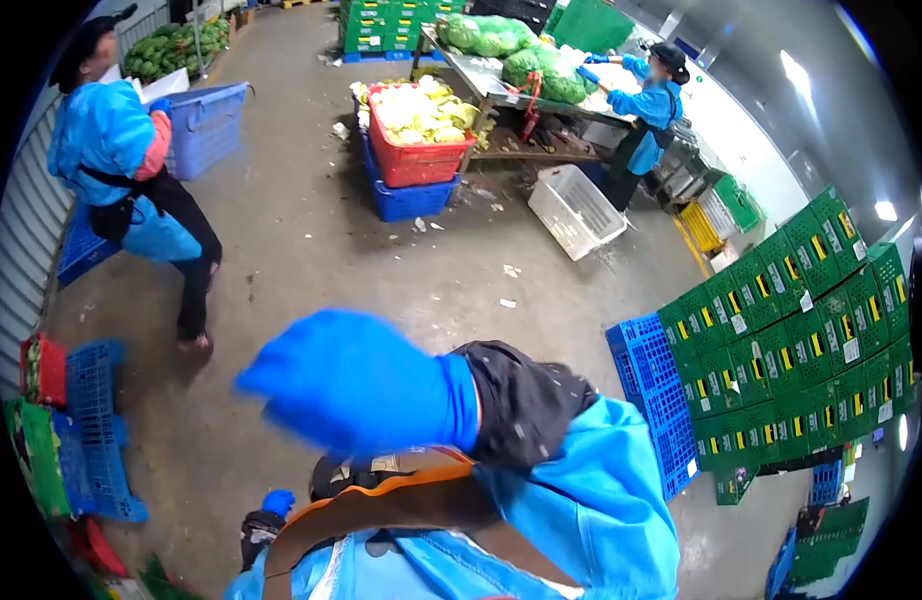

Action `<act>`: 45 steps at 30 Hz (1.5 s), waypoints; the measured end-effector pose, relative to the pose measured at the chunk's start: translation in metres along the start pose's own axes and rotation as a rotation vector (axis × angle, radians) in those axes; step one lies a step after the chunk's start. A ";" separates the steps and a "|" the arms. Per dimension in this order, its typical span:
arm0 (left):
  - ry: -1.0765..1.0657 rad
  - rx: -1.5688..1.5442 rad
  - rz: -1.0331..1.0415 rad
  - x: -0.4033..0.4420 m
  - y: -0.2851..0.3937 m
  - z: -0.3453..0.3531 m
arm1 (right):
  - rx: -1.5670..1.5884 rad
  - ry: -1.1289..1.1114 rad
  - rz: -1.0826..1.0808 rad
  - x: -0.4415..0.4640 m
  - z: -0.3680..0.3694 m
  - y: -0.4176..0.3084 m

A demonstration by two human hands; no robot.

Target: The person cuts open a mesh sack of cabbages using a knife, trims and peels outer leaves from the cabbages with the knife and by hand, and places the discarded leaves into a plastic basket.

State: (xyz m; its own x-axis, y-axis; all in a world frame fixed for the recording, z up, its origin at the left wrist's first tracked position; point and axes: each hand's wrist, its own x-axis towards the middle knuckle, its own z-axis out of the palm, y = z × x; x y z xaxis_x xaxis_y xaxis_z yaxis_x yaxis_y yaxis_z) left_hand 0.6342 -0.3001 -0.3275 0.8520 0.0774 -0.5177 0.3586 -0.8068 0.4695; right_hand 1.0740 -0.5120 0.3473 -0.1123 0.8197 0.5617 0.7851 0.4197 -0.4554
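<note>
Right hand (353, 388) raised, blurred; left hand (279, 502) low, near left. Fingers together or apart: cannot tell, either hand. Brown strap (406, 503) lies right of left hand. Red crate (413, 160) stands far, beside worktop (506, 97).

- 2 people in blue tops: the left person (106, 140) holds a big blue bin (209, 130), and the far person (653, 100) stands at a table (478, 75).
- Big green bags (549, 72) on the table.
- A red bin (413, 168) full of yellow leafy bits (421, 112), sitting on a low blue bin (411, 204).
- A white basket (559, 215) on the floor (311, 270).
- A big stack of green crates (791, 345) by a blue pallet (646, 385).
- A heap of green leaves (171, 52) far back.
</note>
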 end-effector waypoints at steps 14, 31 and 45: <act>-0.359 0.284 0.005 0.347 0.100 -0.203 | 0.325 -0.025 0.036 -0.048 -0.177 0.229; 0.013 -0.617 -0.125 0.837 0.424 -0.559 | -0.189 -0.565 1.035 -0.212 -0.430 0.716; 0.442 0.275 -0.163 1.088 0.606 -0.829 | -0.058 0.150 1.122 -0.269 -0.609 1.155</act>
State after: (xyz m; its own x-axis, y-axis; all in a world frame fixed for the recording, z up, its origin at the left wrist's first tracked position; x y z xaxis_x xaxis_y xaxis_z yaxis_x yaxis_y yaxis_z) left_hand 2.0948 -0.2198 -0.0134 0.8941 0.4054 -0.1905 0.4371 -0.8826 0.1733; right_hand 2.3819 -0.4855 0.0906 0.7441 0.6649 -0.0649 0.4235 -0.5447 -0.7238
